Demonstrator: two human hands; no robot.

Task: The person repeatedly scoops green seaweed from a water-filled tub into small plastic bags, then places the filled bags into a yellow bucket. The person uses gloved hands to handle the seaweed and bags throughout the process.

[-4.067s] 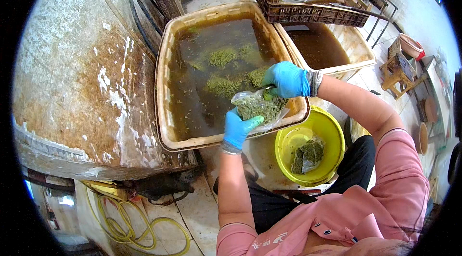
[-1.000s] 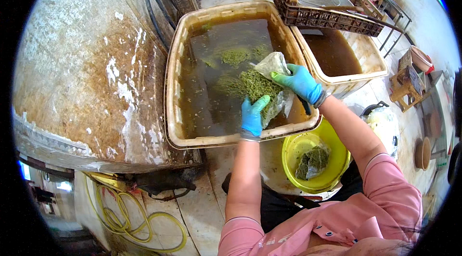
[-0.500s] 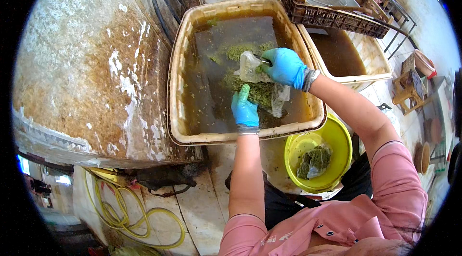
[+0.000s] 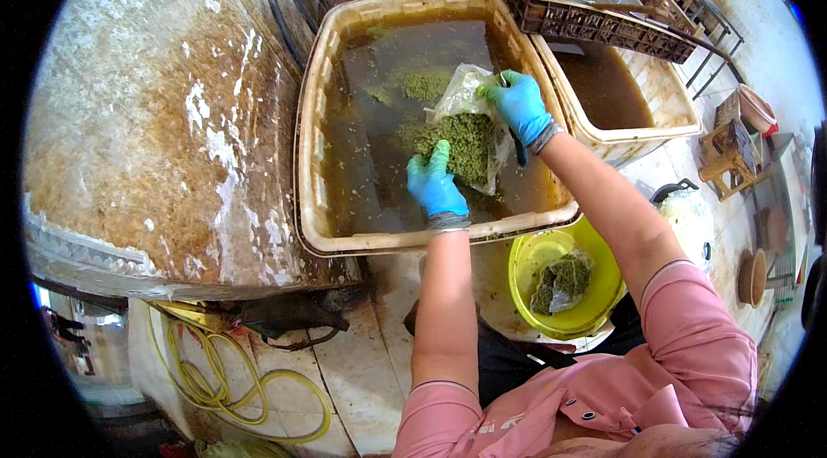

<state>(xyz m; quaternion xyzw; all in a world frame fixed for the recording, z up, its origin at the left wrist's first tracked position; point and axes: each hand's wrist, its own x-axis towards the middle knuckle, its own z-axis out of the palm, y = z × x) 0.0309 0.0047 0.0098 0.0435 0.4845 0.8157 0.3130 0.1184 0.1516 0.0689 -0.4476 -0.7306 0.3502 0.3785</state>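
Observation:
Over a big cream tub (image 4: 310,148) of brown water, both of my blue-gloved hands hold an opened clear plastic bag (image 4: 465,87) with a clump of small green granules (image 4: 469,143) in it. My left hand (image 4: 437,184) grips the near left side of the clump, thumb on top and fingers hidden beneath. My right hand (image 4: 521,106) pinches the bag's upper right edge. A dark, narrow object (image 4: 520,151) sticks out below the right palm; its kind is unclear. More green granules (image 4: 425,85) float in the water beyond the bag.
A yellow-green bucket (image 4: 517,273) holding another bag of green material (image 4: 562,283) stands by my legs. Right of the tub is a second cream tub (image 4: 680,118), with a brown crate (image 4: 594,25) across it. A stained wall-like surface (image 4: 164,165) rises at left; a yellow hose (image 4: 258,419) lies coiled below.
The bag has turned and opened wider, exposing more granules. My right hand has moved right and slightly up, pulling the plastic aside. The dark object now hangs below that hand.

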